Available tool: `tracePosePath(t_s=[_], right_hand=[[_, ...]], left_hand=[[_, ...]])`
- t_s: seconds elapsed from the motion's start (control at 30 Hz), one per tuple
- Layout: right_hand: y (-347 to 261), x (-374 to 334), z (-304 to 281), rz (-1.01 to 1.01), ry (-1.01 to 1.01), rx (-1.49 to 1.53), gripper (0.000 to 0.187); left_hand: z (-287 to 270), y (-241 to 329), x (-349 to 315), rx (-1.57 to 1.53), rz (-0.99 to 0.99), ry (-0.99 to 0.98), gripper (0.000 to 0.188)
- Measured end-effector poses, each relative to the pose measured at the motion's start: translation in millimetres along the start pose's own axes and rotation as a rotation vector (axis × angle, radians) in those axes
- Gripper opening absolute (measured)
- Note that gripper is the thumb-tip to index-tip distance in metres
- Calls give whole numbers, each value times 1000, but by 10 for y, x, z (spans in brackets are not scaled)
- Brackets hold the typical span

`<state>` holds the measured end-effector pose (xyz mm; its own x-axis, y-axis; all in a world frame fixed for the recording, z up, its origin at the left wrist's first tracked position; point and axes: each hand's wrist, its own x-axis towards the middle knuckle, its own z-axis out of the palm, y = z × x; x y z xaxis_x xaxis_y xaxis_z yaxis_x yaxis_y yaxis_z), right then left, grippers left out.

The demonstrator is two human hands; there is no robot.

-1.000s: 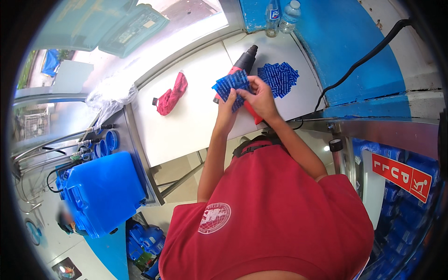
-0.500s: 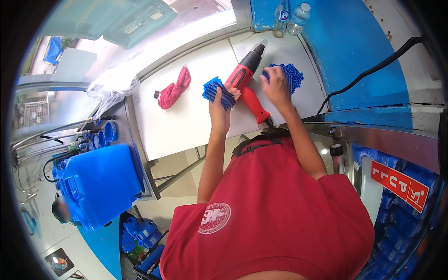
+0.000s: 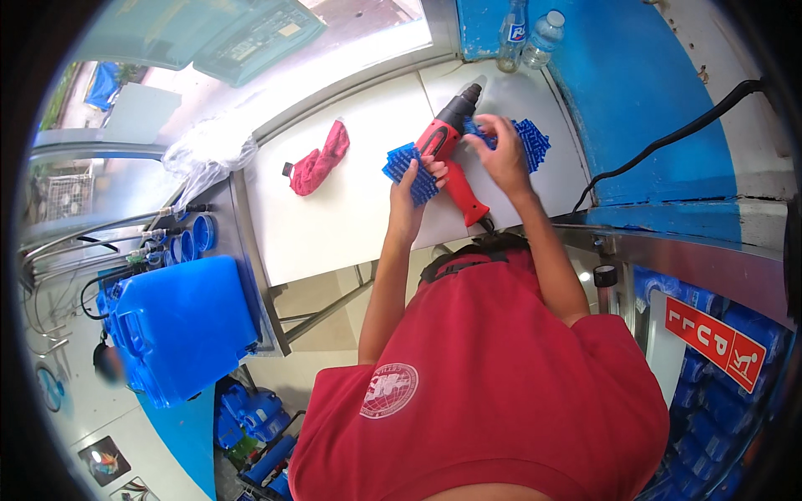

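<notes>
My left hand (image 3: 415, 185) is closed on a fanned stack of flat blue printed plastic seals (image 3: 401, 159). My right hand (image 3: 503, 154) pinches a single blue seal (image 3: 473, 127) between thumb and fingers, a short way right of the stack. Partly behind that hand, a loose pile of similar blue seals (image 3: 532, 144) lies on the white table (image 3: 351, 225). A red and black heat gun (image 3: 445, 138) rests between my hands, nozzle pointing away; the left hand's fingers overlap its body.
A crumpled red cloth (image 3: 317, 163) lies on the table's left side. Two clear bottles, one a plastic bottle (image 3: 545, 37), stand at the far right corner. Left of the table are a large blue jug (image 3: 188, 321) and a clear plastic bag (image 3: 213, 154). A black cable (image 3: 668, 138) runs along the blue wall.
My right hand has come off the pile with a blue seal and shifted slightly toward the left hand. The left hand still holds its stack. The whole view has shifted slightly.
</notes>
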<state>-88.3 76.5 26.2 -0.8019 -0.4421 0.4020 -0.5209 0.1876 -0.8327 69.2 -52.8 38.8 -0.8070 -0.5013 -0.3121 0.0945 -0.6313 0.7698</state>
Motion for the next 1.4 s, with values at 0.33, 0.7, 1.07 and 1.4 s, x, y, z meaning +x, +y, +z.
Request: tracePosePath(t_s=[0.33, 0.7, 1.07, 1.4], right_hand=[[-356, -266, 59, -28, -380, 130, 34], [832, -171, -287, 155, -75, -669, 39], [283, 200, -450, 129, 33, -53, 27], [-141, 2, -91, 429, 12, 466, 26]], left_hand=[[3, 8, -3, 13, -124, 30, 34], [20, 8, -4, 120, -83, -82, 35], [123, 41, 191, 225, -23, -86, 27], [382, 29, 176, 404, 114, -115, 34]])
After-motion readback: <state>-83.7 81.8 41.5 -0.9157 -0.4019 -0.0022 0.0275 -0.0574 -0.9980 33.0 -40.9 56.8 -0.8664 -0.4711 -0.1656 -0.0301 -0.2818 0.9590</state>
